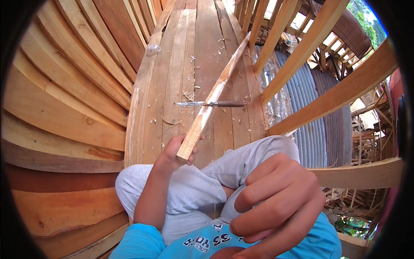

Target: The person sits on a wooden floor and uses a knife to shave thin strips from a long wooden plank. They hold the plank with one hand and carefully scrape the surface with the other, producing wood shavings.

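Gripping stick (pixel 196 129) by near end w/ L hand (pixel 171 151), far end by slats (pixel 277 36), prob. to steady it; R hand (pixel 280 203) curled, can't tell if empty; knife (pixel 229 104) crosswise mid-stick.

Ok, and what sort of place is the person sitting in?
Probably a raised, open-sided wooden porch or walkway: a plank floor scattered with shavings, a wooden slat railing along the right, and corrugated metal sheets visible beyond it, apparently lower down.

letters (pixel 201 244) and numerals (pixel 222 238) on blue shirt (pixel 142 241)
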Tool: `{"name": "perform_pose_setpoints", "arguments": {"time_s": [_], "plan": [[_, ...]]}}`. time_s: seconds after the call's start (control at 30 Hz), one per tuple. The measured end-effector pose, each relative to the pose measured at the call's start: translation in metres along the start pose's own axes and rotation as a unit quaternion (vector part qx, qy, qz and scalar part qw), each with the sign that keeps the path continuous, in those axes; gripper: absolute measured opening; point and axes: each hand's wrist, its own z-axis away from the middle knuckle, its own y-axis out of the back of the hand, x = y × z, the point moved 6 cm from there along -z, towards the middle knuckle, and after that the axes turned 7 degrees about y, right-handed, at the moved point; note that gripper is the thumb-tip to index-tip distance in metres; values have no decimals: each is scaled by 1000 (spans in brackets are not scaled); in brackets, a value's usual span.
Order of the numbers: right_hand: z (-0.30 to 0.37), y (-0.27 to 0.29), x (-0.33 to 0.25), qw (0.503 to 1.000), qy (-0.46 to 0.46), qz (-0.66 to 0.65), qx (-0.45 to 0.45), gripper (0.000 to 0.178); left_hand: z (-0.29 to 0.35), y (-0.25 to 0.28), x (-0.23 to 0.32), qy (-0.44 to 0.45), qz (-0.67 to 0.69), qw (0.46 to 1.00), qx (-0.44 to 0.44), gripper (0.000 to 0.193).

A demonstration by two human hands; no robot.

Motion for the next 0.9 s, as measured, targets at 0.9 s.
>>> {"name": "perform_pose_setpoints", "arguments": {"time_s": [0.9], "plan": [[261,102,130,537,-769,259,-233,31,-8,12,-7,4,-7,1000,-3,44]]}}
